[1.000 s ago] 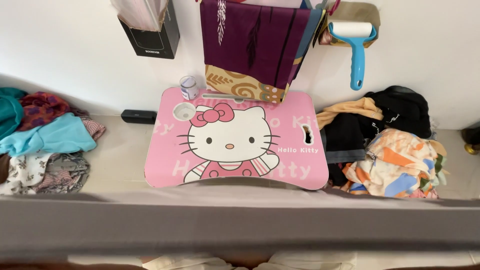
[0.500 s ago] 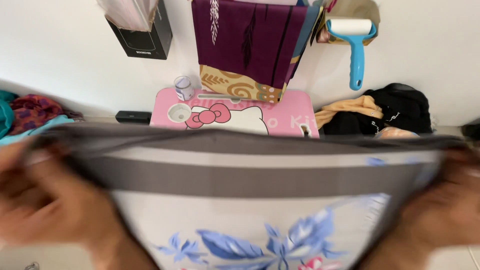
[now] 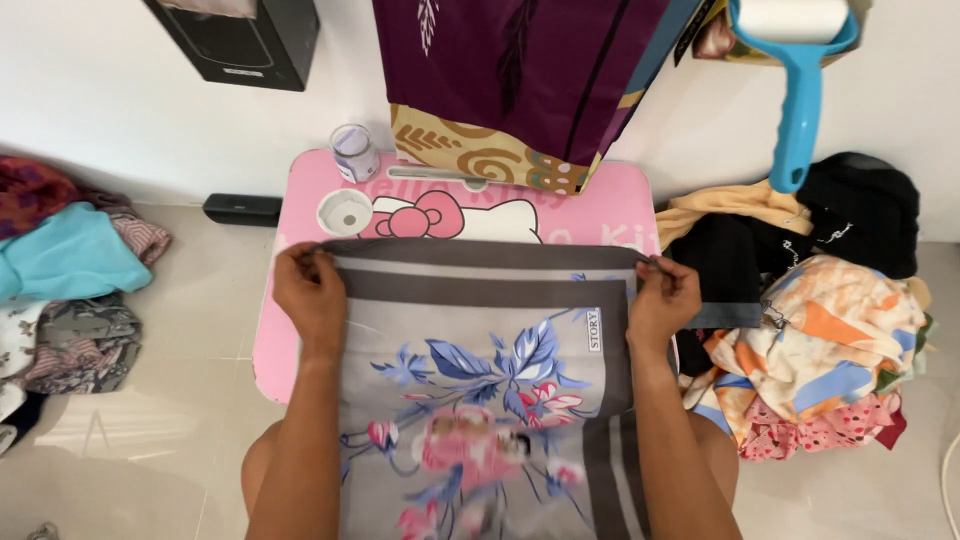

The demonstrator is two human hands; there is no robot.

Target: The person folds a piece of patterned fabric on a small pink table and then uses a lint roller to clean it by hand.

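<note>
Holding a grey floral-print cloth [image 3: 490,380] by its far edge, one corner to each hand. Left hand [image 3: 312,292]: fingers closed on the far-left corner. Right hand [image 3: 662,298]: fingers pinching the far-right corner. Cloth lies flat over the pink cartoon-cat lap table [image 3: 300,250], its held edge running left to right, its length trailing back over the person's lap. Both hands equally near the edge.

I sit on a pale tiled floor [image 3: 160,450]. At twelve o'clock, a white wall [image 3: 120,130] stands behind my pink table [image 3: 300,300].
</note>
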